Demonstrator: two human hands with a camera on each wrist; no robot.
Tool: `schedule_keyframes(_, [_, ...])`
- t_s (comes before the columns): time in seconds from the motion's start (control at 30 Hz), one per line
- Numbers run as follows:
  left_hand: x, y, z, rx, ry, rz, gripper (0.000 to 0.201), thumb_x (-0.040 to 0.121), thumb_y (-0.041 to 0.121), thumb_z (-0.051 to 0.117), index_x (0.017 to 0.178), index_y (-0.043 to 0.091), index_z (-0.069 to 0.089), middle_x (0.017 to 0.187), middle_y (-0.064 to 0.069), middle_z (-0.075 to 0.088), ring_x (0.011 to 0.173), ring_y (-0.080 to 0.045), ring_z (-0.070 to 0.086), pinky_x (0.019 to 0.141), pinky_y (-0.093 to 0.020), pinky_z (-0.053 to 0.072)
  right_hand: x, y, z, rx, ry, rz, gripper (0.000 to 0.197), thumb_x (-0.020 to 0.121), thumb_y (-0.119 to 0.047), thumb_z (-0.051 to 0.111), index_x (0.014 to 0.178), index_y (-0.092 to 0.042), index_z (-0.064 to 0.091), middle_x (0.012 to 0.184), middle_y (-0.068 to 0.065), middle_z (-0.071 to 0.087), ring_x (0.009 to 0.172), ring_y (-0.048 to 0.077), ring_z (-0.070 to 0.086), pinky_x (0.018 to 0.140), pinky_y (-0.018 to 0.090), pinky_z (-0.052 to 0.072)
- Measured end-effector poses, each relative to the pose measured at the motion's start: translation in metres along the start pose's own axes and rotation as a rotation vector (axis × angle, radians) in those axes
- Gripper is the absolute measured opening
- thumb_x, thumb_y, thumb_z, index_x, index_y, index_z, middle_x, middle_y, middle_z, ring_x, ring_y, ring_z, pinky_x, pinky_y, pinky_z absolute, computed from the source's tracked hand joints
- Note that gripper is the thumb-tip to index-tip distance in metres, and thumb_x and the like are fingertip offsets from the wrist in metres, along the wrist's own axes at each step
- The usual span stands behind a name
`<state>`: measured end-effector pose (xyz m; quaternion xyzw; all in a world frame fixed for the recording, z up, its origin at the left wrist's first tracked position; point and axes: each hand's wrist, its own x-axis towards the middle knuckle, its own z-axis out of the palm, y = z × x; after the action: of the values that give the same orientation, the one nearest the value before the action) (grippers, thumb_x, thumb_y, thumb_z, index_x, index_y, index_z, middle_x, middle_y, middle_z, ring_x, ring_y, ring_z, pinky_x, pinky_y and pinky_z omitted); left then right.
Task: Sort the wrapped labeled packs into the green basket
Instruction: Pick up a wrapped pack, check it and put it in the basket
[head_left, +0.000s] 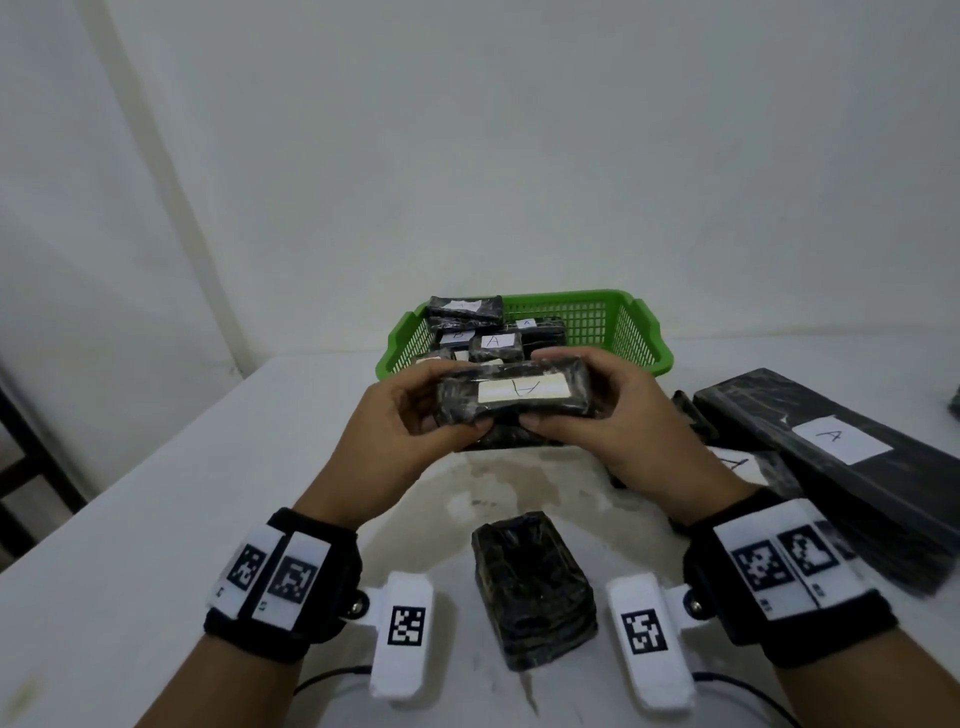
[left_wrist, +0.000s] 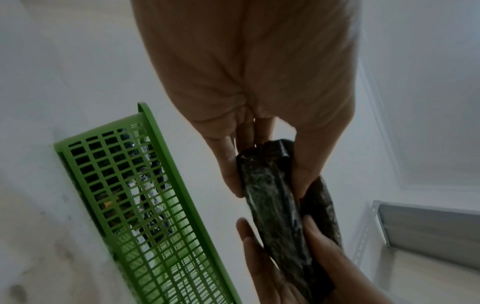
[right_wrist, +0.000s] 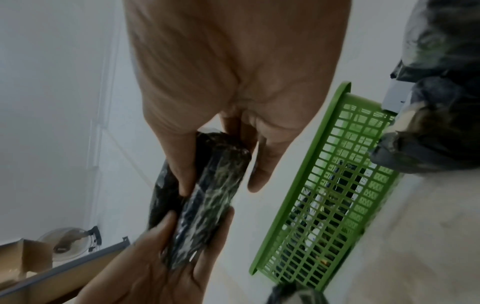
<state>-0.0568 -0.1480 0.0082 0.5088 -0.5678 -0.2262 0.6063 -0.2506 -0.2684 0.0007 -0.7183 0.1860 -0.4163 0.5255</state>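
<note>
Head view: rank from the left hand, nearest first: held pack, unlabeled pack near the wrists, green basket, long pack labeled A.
1. Held pack: gripped by the left hand and right hand.
2. Green basket: just beyond.
3. Unlabeled pack: nearer the body; close call with the basket.
4. Long pack: far right.

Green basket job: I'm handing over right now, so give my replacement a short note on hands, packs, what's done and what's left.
Left hand and right hand both grip the ends of a black plastic-wrapped pack with a white "A" label, held above the table just in front of the green plastic mesh basket. A second pack seems to be held under it.
Done: several labelled packs already lie in the basket.
Left: the held pack; an unlabelled-side-up black wrapped pack near the wrists; a long black "A" pack and others on the right of the white table.
</note>
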Motion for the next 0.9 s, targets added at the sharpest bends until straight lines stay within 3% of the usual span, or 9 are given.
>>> schedule_keyframes(0.1, [-0.001,0.002,-0.001,0.009,-0.020,0.030,0.050,0.072,0.010,0.077,0.121,0.010,0.067,0.118,-0.001,0.076,0.107,-0.011,0.072,0.086,-0.022,0.059,-0.002,0.002,0.007,-0.036,0.014,-0.051,0.049,0.076,-0.007,0.089,0.120,-0.016,0.069,0.112,-0.008,0.077,0.107,0.003,0.073,0.091,0.019,0.058])
schedule_keyframes(0.27, [0.001,0.001,-0.008,0.004,0.046,0.047,0.052,0.073,0.005,0.078,0.124,0.006,0.067,0.120,-0.003,0.075,0.111,-0.015,0.071,0.086,-0.024,0.060,-0.005,-0.001,0.009,0.027,-0.035,-0.031,0.065,0.077,0.004,0.085,0.129,-0.027,0.060,0.127,-0.008,0.068,0.109,0.003,0.072,0.090,0.017,0.057])
schedule_keyframes(0.4, [0.002,0.000,-0.006,-0.005,0.009,0.049,0.059,0.074,-0.005,0.078,0.130,0.006,0.063,0.127,-0.002,0.071,0.117,-0.015,0.070,0.092,-0.023,0.057,-0.003,-0.002,0.004,0.075,-0.019,-0.055,0.067,0.077,0.015,0.080,0.135,-0.013,0.060,0.132,0.004,0.067,0.108,0.010,0.075,0.089,0.019,0.058])
schedule_keyframes(0.47, [0.002,-0.001,-0.004,-0.019,0.017,0.058,0.058,0.075,-0.012,0.076,0.129,0.003,0.063,0.126,-0.001,0.073,0.115,-0.013,0.070,0.092,-0.021,0.057,-0.003,-0.004,0.003,0.093,-0.038,-0.066,0.067,0.079,0.015,0.079,0.137,-0.012,0.060,0.134,0.003,0.066,0.110,0.009,0.074,0.091,0.019,0.058])
schedule_keyframes(0.63, [0.000,-0.002,-0.001,-0.049,-0.023,0.037,0.063,0.071,-0.002,0.078,0.132,0.004,0.061,0.128,-0.003,0.071,0.118,-0.017,0.069,0.094,-0.024,0.057,-0.003,-0.005,0.004,0.007,-0.026,-0.092,0.065,0.076,0.008,0.085,0.134,-0.015,0.063,0.129,-0.007,0.070,0.113,0.002,0.071,0.093,0.018,0.056])
schedule_keyframes(0.77, [0.003,-0.006,-0.005,-0.005,0.015,0.056,0.064,0.073,-0.003,0.079,0.133,0.006,0.059,0.130,-0.006,0.069,0.119,-0.019,0.069,0.098,-0.032,0.057,-0.005,-0.006,0.000,0.012,-0.138,0.048,0.090,0.073,0.001,0.089,0.148,-0.031,0.050,0.133,-0.013,0.063,0.108,0.000,0.072,0.087,0.016,0.058])
schedule_keyframes(0.83, [0.002,-0.006,-0.008,0.002,-0.026,0.042,0.069,0.074,-0.002,0.079,0.138,0.010,0.055,0.135,-0.005,0.065,0.123,-0.020,0.066,0.101,-0.035,0.056,-0.004,-0.006,0.000,0.084,-0.124,0.108,0.079,0.077,-0.010,0.088,0.145,-0.031,0.054,0.133,-0.007,0.067,0.108,0.002,0.073,0.089,0.022,0.060])
schedule_keyframes(0.9, [0.000,-0.004,-0.009,-0.042,-0.096,0.002,0.077,0.079,-0.015,0.071,0.147,0.013,0.047,0.142,-0.001,0.061,0.127,-0.018,0.063,0.102,-0.033,0.055,-0.003,-0.005,0.001,0.140,-0.055,0.135,0.056,0.083,-0.014,0.083,0.135,-0.024,0.064,0.126,0.000,0.075,0.111,0.012,0.074,0.098,0.038,0.060])
